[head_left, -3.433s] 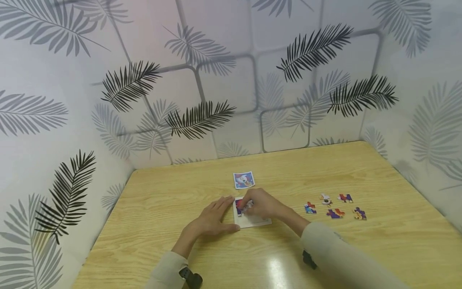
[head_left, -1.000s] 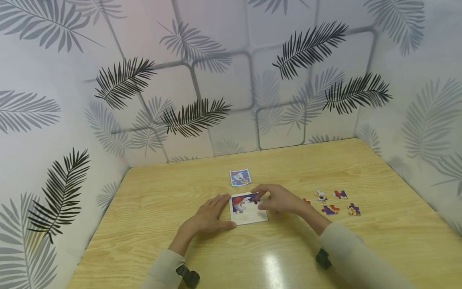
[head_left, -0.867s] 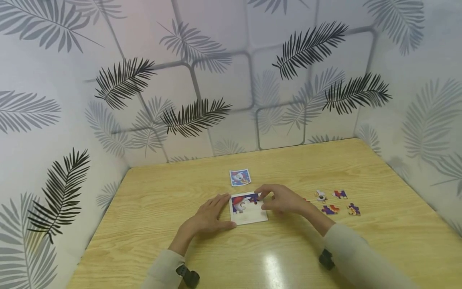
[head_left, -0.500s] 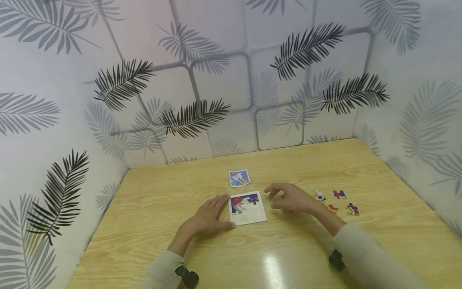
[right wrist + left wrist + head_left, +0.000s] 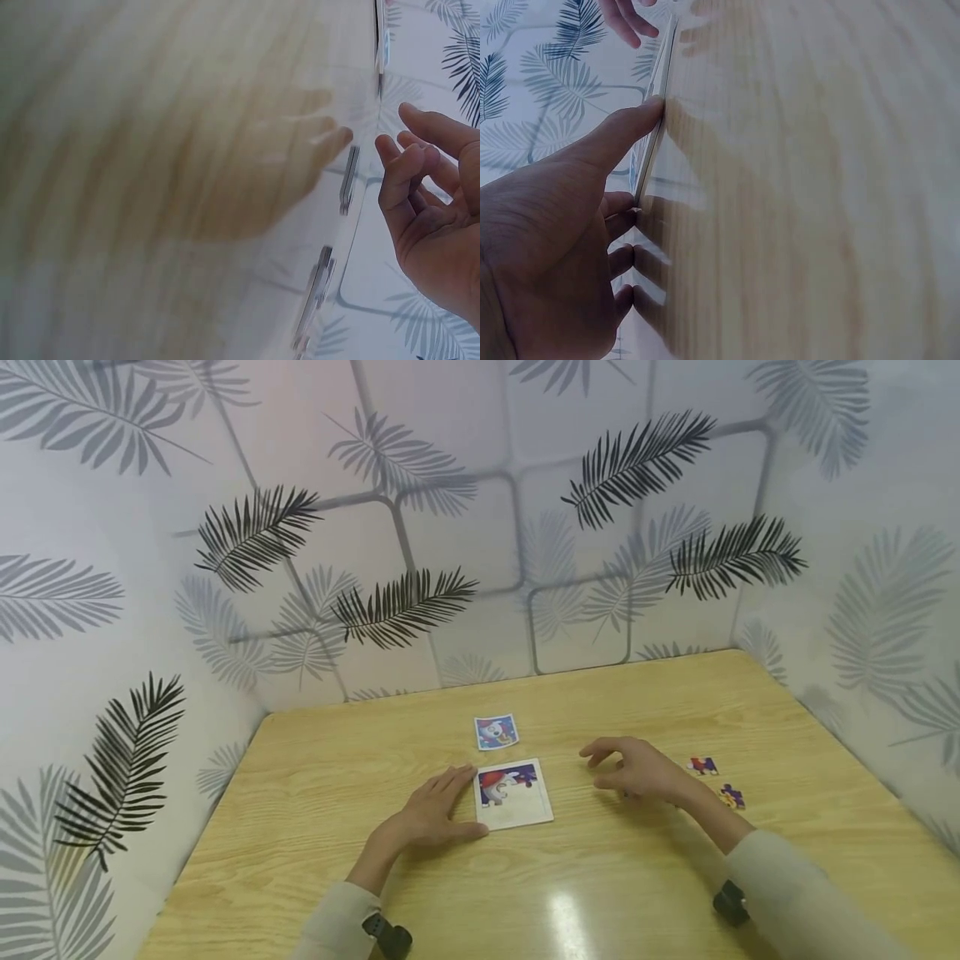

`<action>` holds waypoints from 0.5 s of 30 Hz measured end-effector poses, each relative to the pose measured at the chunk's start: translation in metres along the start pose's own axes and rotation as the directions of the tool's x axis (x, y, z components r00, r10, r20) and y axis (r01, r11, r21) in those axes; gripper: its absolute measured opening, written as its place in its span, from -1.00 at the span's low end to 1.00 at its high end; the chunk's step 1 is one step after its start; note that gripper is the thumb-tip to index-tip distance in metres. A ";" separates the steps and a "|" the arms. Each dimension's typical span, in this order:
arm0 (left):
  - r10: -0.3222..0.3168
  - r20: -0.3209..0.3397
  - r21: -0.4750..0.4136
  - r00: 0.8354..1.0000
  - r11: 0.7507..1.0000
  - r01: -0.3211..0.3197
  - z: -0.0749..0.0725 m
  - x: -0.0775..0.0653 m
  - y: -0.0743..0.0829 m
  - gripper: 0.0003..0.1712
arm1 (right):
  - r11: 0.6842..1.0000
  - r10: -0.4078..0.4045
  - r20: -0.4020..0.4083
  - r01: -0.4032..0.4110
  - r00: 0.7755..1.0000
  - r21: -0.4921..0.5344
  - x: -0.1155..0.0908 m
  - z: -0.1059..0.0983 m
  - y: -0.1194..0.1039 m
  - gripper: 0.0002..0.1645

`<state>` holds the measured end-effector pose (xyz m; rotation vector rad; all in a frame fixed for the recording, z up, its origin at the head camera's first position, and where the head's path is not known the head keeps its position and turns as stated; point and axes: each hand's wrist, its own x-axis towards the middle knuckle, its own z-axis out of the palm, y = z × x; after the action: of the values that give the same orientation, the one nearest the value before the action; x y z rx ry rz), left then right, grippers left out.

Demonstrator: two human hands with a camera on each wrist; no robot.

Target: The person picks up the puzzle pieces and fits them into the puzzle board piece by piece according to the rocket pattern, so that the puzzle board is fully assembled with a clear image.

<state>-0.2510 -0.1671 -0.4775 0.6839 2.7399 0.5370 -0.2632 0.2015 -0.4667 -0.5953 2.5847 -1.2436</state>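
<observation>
A square white puzzle board (image 5: pixel 516 812) lies on the table, its upper part filled with joined pieces of a dog picture with a red hat. Spread along the board's left side, my left hand (image 5: pixel 435 810) touches it with thumb and forefinger; in the left wrist view the thumb (image 5: pixel 626 127) rests on the board's edge. My right hand (image 5: pixel 637 770) hovers right of the board, fingers loosely bent, with nothing visible between them. Past it lie loose puzzle pieces, one red and purple (image 5: pixel 702 766) and one purple and yellow (image 5: pixel 732 796). Other pieces are hidden behind the right hand.
A small picture card (image 5: pixel 496 732) of the same dog lies behind the board. The wooden table (image 5: pixel 360 743) meets a leaf-patterned wall (image 5: pixel 450 527) at the back. In the right wrist view, flat pieces (image 5: pixel 349 180) show edge-on below the right hand.
The right hand has left the board, where another purple piece now sits at the upper right, and has moved right over the loose pieces. The left hand stays at the board.
</observation>
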 end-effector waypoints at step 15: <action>-0.016 0.000 -0.033 1.000 0.999 0.016 -0.002 -0.001 0.002 0.09 | 0.999 0.042 -0.049 -0.040 0.998 0.031 -0.024 -0.034 0.017 -0.44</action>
<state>-0.2497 -0.1663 -0.4745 0.6537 2.7279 0.5778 -0.2585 0.2451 -0.4589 -0.5092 2.5998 -1.2979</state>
